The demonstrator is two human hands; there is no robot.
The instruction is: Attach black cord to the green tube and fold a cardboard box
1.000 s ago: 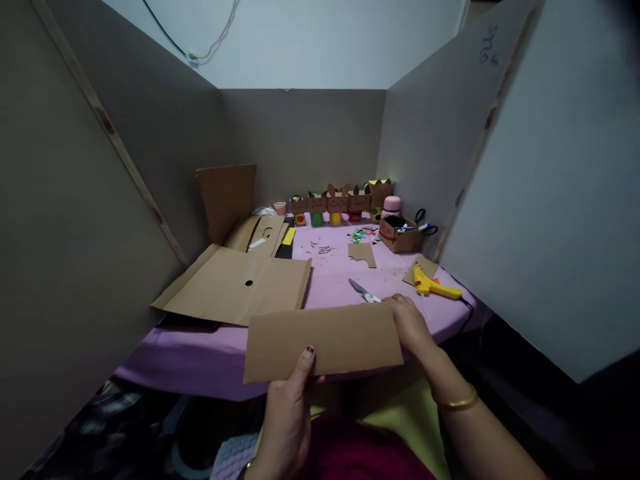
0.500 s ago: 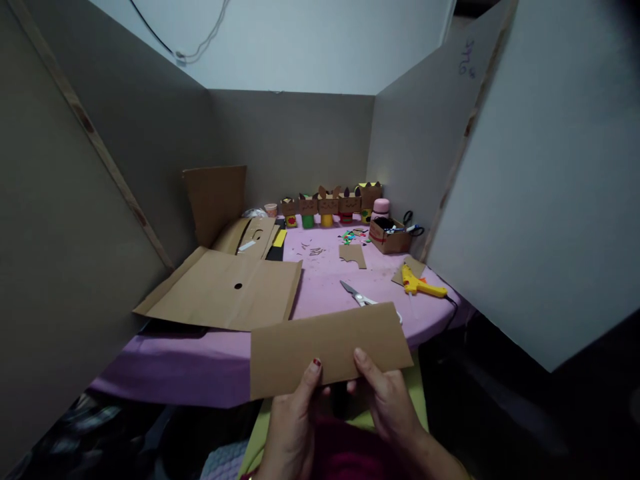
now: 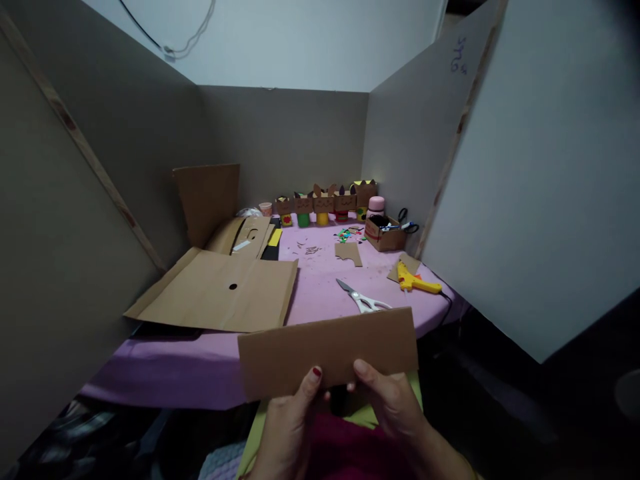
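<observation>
Head view: the left hand (image 3: 290, 427) and right hand (image 3: 395, 403) both pinch the lower edge of a long brown cardboard strip (image 3: 327, 350), held over the near edge of the pink worktop (image 3: 320, 293). White-handled scissors (image 3: 363, 300) lie just beyond.

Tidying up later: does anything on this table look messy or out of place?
Coloured paper scraps are strewn near the box, and the big cardboard sheet seems to overhang the table's left edge. The held strip looks undamaged.
</observation>
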